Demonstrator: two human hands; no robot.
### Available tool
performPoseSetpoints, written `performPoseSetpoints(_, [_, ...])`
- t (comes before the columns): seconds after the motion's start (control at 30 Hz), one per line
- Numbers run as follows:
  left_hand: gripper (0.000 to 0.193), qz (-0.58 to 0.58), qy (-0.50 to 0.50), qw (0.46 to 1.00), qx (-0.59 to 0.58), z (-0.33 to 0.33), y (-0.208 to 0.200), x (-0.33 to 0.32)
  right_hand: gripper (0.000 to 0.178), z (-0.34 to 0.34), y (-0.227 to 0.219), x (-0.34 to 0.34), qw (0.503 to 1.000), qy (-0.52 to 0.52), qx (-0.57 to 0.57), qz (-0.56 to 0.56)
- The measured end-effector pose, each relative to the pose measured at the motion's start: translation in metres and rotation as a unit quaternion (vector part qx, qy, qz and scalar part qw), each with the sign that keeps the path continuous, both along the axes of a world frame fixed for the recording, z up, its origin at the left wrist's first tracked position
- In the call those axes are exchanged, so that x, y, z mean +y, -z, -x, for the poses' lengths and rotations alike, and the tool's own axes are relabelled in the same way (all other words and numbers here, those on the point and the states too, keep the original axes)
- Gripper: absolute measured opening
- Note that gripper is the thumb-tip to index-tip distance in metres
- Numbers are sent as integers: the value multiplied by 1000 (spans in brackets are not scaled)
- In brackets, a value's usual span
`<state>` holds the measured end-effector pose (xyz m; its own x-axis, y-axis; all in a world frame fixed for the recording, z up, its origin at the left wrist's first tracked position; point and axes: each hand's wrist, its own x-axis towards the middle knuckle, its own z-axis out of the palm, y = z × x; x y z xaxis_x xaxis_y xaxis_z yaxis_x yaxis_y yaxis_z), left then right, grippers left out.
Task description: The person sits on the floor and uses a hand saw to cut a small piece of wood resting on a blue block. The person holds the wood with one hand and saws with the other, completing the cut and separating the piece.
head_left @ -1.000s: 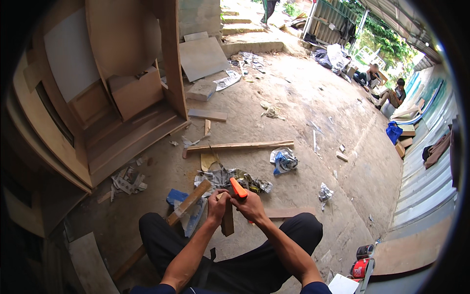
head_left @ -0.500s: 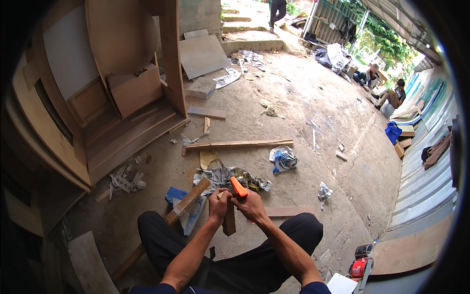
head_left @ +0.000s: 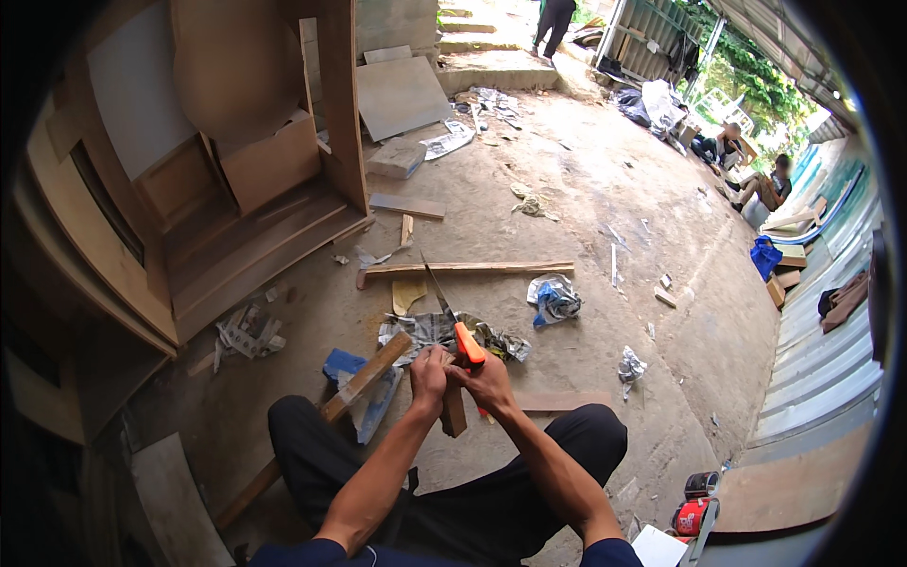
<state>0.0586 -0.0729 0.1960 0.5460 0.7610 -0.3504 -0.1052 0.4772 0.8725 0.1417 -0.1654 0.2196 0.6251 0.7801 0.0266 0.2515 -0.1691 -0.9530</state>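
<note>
My right hand [head_left: 487,378] is closed around the orange handle of a handsaw [head_left: 468,342], whose slim dark blade points up and away from me. My left hand [head_left: 429,375] is closed on the upper end of a short wood block [head_left: 454,413], held upright between my knees. Both hands are close together at the block's top. Teeth on the blade are too small to make out. Left of my hands, a longer wooden bar [head_left: 367,378] slants across a blue and white object [head_left: 376,406].
Crumpled newspaper [head_left: 425,328] and a wood strip [head_left: 472,268] lie ahead. An open wooden cabinet [head_left: 274,236] stands at left. Right of my knee are tins [head_left: 691,516] and a board [head_left: 794,480] by the corrugated wall. Two people sit far right; another stands by the steps.
The saw has turned, so its blade now shows, pointing away. My right hand has shifted slightly right; my left still grips the block. The person by the steps has moved a little.
</note>
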Motion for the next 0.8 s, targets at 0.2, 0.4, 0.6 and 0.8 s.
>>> performPoseSetpoints(0.2, [34, -36, 36, 998, -34, 0, 4, 10, 33, 3, -9, 10, 972, -10, 222, -79])
performPoseSetpoints(0.4, [40, -310, -29, 945, 103, -1, -11, -9, 16, 3, -9, 13, 954, 56, 270, -117])
performPoseSetpoints(0.6, [48, -340, 13, 940, 14, 4, 4, -9, 12, -1, -11, 14, 969, 83, 215, -93])
performPoseSetpoints(0.8, [47, -334, 66, 940, 7, 16, 22, 13, 13, 10, -11, 23, 979, 59, 172, -94])
